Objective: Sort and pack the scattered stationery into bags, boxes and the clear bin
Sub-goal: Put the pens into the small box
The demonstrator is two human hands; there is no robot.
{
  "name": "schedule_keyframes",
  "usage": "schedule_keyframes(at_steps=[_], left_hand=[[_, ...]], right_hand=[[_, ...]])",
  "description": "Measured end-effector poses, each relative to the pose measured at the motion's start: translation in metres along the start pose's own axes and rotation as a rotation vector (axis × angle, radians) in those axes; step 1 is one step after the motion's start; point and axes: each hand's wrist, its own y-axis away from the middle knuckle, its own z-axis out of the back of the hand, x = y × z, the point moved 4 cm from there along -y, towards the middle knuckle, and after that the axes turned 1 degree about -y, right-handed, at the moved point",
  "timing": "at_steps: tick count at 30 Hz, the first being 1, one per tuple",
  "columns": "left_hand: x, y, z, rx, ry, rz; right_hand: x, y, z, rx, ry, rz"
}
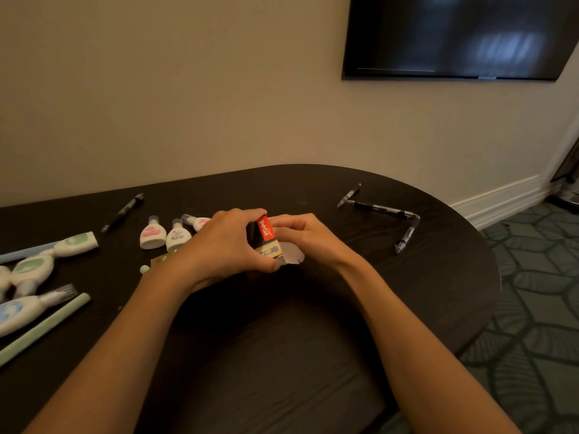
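Observation:
A small cardboard box (266, 233) with a red label and open grey flaps stands at the middle of the dark table (282, 339). My left hand (225, 242) grips its left side, fingers curled over the top. My right hand (300, 234) pinches the box's top right edge. Three small white correction-fluid bottles (153, 236) lie just left of my hands. Larger white correction-tape dispensers (31, 270) and pastel sticks (44, 328) lie at the far left. Black pens (123, 211) are scattered at the back left, and other pens (385, 209) at the back right.
The table's curved right edge (492, 267) drops to a green patterned carpet (532, 308). A beige wall stands close behind the table, with a dark screen (454, 36) mounted at the upper right. A tan card (159, 261) pokes out from under my left wrist.

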Motion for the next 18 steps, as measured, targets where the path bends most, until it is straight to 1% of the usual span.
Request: schedule_keyframes(at_steps=[2, 4, 8, 10, 13, 16, 18], left_hand=[[0.0007, 0.0001, 0.0013, 0.005, 0.009, -0.007], [0.0006, 0.0019, 0.0002, 0.021, 0.001, -0.01], [-0.0008, 0.0042, -0.0019, 0.051, 0.014, -0.016], [-0.0026, 0.0039, 0.0013, 0.024, 0.036, -0.035], [-0.0039, 0.0035, 0.0056, -0.006, 0.053, -0.052], [-0.0032, 0.0044, 0.0067, 0.003, 0.081, -0.045], [-0.0025, 0.0049, 0.0067, 0.007, 0.089, -0.048]], right_hand=[[0.0007, 0.0008, -0.0047, 0.059, 0.03, 0.004], [-0.0002, 0.001, -0.0088, 0.074, 0.061, 0.013], [0.0015, -0.0014, -0.0063, -0.054, 0.103, 0.079], [0.0024, -0.0012, -0.0051, -0.079, 0.034, 0.094], [0.0021, 0.0001, -0.008, -0.012, -0.087, 0.046], [0.002, 0.0, -0.0104, 0.049, -0.078, 0.025], [0.0031, -0.001, -0.0113, 0.03, -0.03, 0.028]])
